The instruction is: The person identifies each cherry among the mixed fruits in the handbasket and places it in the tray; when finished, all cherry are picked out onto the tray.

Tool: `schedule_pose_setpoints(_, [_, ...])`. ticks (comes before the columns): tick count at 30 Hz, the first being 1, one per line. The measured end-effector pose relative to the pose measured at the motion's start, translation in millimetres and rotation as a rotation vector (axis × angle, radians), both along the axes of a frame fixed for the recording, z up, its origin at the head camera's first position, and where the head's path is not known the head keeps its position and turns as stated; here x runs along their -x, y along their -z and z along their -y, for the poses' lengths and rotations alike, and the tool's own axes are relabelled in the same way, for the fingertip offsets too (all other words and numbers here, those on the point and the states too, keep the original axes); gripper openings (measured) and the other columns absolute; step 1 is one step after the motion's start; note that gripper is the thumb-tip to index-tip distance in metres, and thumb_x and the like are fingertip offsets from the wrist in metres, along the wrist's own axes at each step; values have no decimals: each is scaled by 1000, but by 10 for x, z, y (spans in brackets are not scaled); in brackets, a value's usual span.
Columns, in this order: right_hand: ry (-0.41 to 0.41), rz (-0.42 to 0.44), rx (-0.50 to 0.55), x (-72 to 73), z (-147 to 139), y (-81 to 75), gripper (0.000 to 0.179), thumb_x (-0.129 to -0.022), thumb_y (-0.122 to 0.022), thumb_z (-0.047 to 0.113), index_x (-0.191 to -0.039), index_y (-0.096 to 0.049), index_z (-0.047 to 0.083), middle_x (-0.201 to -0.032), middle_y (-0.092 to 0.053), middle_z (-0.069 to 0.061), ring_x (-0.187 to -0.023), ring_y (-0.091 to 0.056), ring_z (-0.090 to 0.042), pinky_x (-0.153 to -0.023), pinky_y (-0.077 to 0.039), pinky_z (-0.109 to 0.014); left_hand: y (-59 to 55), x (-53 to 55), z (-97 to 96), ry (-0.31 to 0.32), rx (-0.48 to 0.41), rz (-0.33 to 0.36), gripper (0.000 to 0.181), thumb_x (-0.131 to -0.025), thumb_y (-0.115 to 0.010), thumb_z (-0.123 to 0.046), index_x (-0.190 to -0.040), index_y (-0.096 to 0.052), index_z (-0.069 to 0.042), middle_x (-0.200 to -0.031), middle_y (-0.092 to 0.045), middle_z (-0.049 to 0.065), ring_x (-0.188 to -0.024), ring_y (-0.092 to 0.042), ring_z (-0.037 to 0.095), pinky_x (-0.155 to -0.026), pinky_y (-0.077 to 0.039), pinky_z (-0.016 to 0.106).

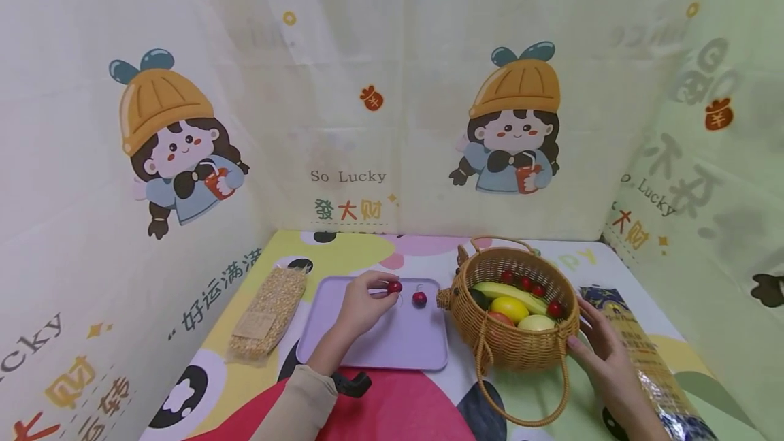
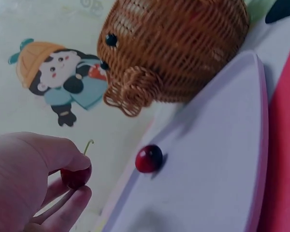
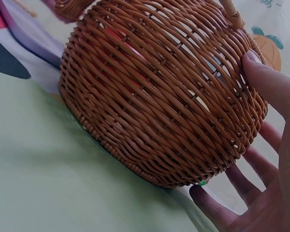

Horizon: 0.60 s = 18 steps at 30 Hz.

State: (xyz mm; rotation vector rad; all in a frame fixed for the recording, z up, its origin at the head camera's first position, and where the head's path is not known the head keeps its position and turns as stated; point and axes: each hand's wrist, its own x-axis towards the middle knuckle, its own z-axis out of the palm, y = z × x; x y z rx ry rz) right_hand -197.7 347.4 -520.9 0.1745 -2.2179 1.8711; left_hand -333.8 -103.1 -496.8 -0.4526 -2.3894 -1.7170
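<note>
My left hand (image 1: 363,305) pinches a dark red cherry (image 2: 77,177) between thumb and fingers, above the lilac tray (image 1: 392,352); its thin stem points up in the left wrist view. A second cherry (image 1: 419,299) lies on the tray. To the right stands a wicker basket (image 3: 159,96) shaped like an animal, holding a banana (image 1: 533,299), a yellow lemon (image 1: 510,307), several cherries and other round fruit. My right hand (image 1: 603,346) rests on the basket's right side, its thumb on the weave and its fingers extended and spread.
A clear bag of corn kernels (image 1: 269,315) lies left of the tray. A long gold and dark blue packet (image 1: 643,359) lies right of the basket, partly behind my right hand. The basket's front handle (image 1: 554,420) hangs down. Printed cloth walls (image 1: 416,203) enclose the table.
</note>
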Motion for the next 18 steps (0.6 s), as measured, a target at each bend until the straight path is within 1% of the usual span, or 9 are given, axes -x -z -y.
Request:
schedule_pose_setpoints(3, [-2, -4, 5, 5, 12, -2, 77, -113, -59, 5, -179, -24, 24, -182, -27, 2, -142, -41, 18, -102, -51, -9, 104, 44, 54, -49, 20, 17, 31, -93, -86, -2, -122, -84, -12, -122, -80, 11, -114, -79, 28, -94, -67, 30])
schedule_pose_setpoints(7, [-7, -7, 8, 14, 23, -2, 76, -113, -59, 4, -179, -24, 23, -181, -27, 3, -142, -41, 18, -103, -52, -10, 223, 83, 123, -91, 50, 14, 30, -92, -87, -2, -120, -84, -10, -117, -81, 11, -109, -79, 26, -94, -68, 33])
schedule_pose_setpoints(9, [-6, -4, 5, 13, 24, -5, 76, -113, -59, 5, -178, -25, 23, -181, -27, 3, -142, -41, 17, -103, -51, -10, 273, 100, 149, -98, 75, 8, 30, -92, -87, -3, -120, -84, -10, -116, -81, 10, -107, -79, 24, -94, -68, 35])
schedule_pose_setpoints(12, [0, 2, -4, 5, 22, -10, 76, -113, -59, 6, -178, -25, 23, -182, -27, 2, -142, -40, 17, -103, -51, -9, 327, 123, 169, -103, 97, 21, 30, -92, -87, -4, -121, -84, -10, -116, -82, 8, -105, -79, 22, -94, -67, 35])
schedule_pose_setpoints(18, [6, 11, -13, -11, 13, -12, 76, -114, -59, 7, -178, -24, 24, -183, -24, 0, -143, -39, 16, -103, -51, -9, 390, 166, 166, -112, 113, 39, 30, -91, -88, -4, -121, -84, -12, -116, -82, 8, -103, -79, 21, -91, -67, 33])
